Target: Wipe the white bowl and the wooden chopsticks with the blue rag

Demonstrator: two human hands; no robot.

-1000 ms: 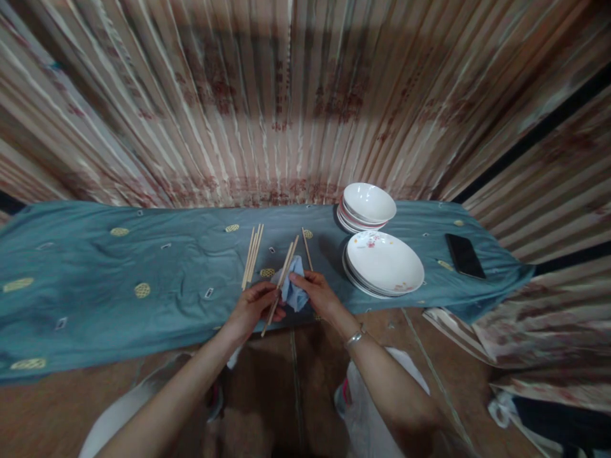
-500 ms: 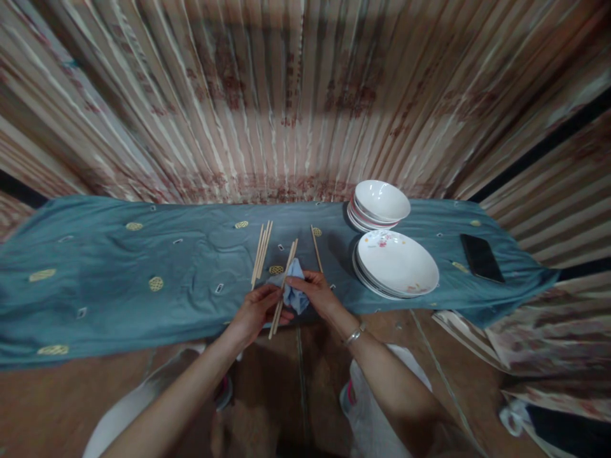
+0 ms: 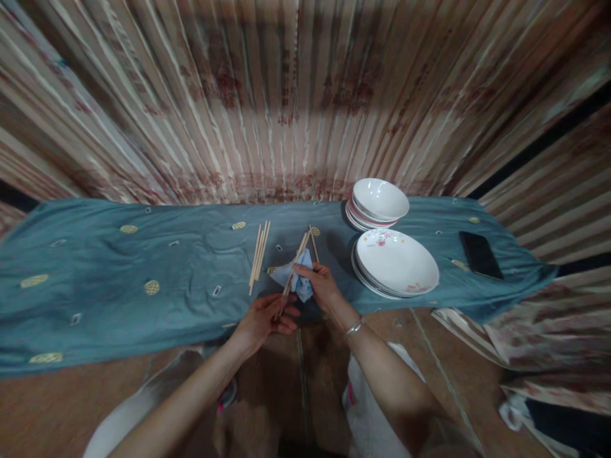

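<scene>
The left hand (image 3: 260, 324) clamps its fingers (image 3: 285, 326) on wooden chopsticks (image 3: 302, 243), the right hand (image 3: 325, 286) pinches blue cloth (image 3: 304, 290) against them; a hard tug could pull one loose.

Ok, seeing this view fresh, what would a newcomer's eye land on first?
Probably the stacked white plates, bright against the teal tablecloth right of center, with stacked bowls just behind them. Next, the hands at the table's near edge, around the middle: the left hand holds chopsticks, while the right hand holds a pale blue cloth against them.
</scene>
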